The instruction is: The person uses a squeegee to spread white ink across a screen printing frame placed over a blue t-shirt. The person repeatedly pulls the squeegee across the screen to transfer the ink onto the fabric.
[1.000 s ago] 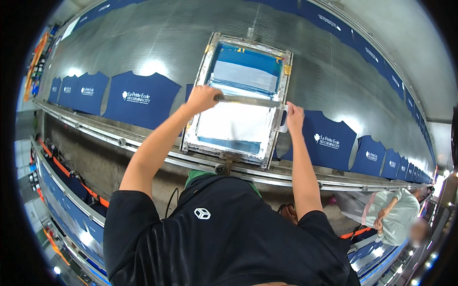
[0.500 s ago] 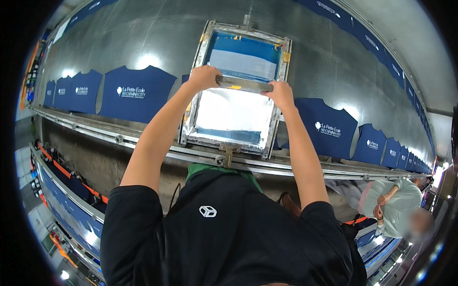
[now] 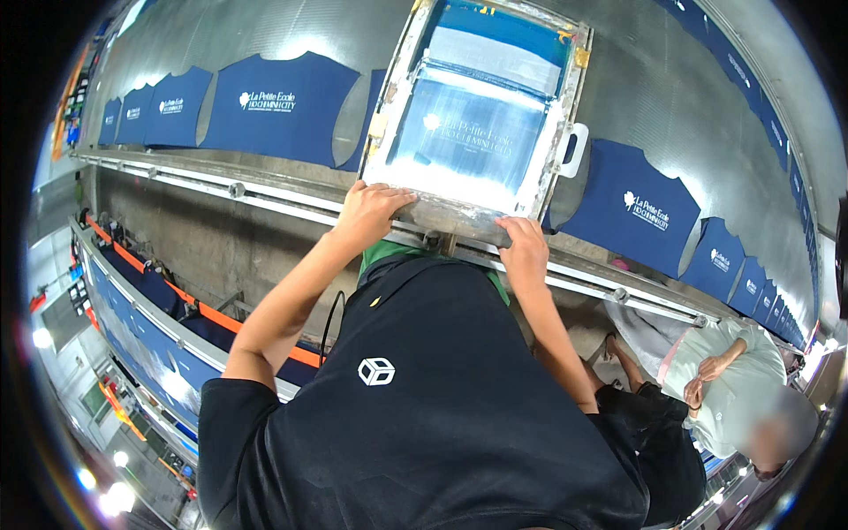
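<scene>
A screen-printing frame [image 3: 562,115] with worn, pale edges lies over the long metal table. Through its mesh [image 3: 468,119] white lettering and a small leaf shape show on blue cloth. Both my hands grip a long squeegee [image 3: 455,219] at the frame's near end, close to my body. My left hand [image 3: 373,212] is closed round its left end, and my right hand [image 3: 525,252] round its right end. The squeegee's lower edge is out of sight. At the mesh's far end are a blue band and a pale grey area.
Printed navy shirt panels [image 3: 278,110] lie in a row to the left, more [image 3: 638,208] to the right. A white handle-shaped piece [image 3: 576,150] sits by the frame's right side. Metal rails [image 3: 291,201] edge the table. A person in a pale top [image 3: 720,371] is at right.
The squeegee has come toward me in both hands, from the frame's middle to its near end. White ink that covered the near mesh is mostly gone, and the print shows through. My view has shifted.
</scene>
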A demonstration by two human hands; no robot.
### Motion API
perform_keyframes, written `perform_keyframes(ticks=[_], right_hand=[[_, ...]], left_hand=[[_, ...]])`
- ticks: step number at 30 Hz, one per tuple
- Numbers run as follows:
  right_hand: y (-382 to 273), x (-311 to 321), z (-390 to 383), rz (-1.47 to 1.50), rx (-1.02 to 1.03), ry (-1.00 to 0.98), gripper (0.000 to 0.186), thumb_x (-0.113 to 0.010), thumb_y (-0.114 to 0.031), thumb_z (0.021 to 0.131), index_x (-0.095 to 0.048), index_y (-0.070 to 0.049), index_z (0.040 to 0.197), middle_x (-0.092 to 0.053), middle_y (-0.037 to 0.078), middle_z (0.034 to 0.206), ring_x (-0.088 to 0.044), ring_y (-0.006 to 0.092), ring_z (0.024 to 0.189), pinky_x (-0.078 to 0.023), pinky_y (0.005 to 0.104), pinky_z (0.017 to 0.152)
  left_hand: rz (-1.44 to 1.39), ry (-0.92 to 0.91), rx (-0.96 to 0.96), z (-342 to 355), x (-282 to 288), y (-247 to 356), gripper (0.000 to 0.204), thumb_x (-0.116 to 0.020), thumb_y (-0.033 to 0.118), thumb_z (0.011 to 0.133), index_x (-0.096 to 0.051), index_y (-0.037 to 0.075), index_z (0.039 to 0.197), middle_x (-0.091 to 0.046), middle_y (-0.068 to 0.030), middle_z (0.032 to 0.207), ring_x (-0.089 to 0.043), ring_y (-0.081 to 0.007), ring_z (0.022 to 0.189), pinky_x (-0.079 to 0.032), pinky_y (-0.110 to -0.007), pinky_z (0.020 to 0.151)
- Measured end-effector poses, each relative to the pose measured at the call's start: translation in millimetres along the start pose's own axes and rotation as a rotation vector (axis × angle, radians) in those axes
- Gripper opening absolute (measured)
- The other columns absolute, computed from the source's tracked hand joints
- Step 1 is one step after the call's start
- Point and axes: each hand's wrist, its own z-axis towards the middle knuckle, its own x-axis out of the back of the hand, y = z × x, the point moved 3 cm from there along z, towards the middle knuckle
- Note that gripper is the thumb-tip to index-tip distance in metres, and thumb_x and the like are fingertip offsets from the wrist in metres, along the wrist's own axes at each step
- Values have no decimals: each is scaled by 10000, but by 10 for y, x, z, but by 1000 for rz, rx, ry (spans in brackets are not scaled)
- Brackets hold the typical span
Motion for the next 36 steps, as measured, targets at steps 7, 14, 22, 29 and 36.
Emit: perform_keyframes(ticks=[7,14,22,29,36], right_hand=[[510,689,2046,-82,-109,-325,588,-884,-370,732,-718,54,1104,-707,309,1077,-706,420,1012,-549,458,866],[709,532,2687,-127,-163,-270,638,-935,-293,684,-721,54,1175,-725,274,1114,-711,390,1056,-552,441,916],[363,129,1175,-38,-67,-151,384,-896,-222,722,-732,9,982,-721,220,883,-699,392,857,-542,481,787],[760,573,2446,-91,47,19,480,-924,-255,708,-750,51,1033,-729,260,864,-732,382,800,-559,411,737],[723,465,2605,-131,-147,-91,519,-922,-273,703,-744,39,1078,-734,245,923,-725,397,883,-560,451,794]], left_hand=[[18,-223,15,2024,755,-438,451,-850,394,738,-781,157,1115,-769,-107,1006,-741,-309,950,-583,-438,842],[49,-82,14,2622,765,-707,488,-881,421,701,-797,169,1110,-779,-107,949,-744,-293,925,-585,-418,820],[-29,-90,38,1173,141,-435,280,-836,381,766,-804,188,967,-758,-93,866,-735,-292,814,-575,-426,747],[17,15,-37,2485,701,-661,334,-851,360,714,-807,171,985,-759,-123,878,-733,-337,896,-580,-460,796],[49,87,-27,2517,655,-718,268,-846,341,740,-799,169,940,-759,-93,861,-737,-299,874,-575,-428,764]])
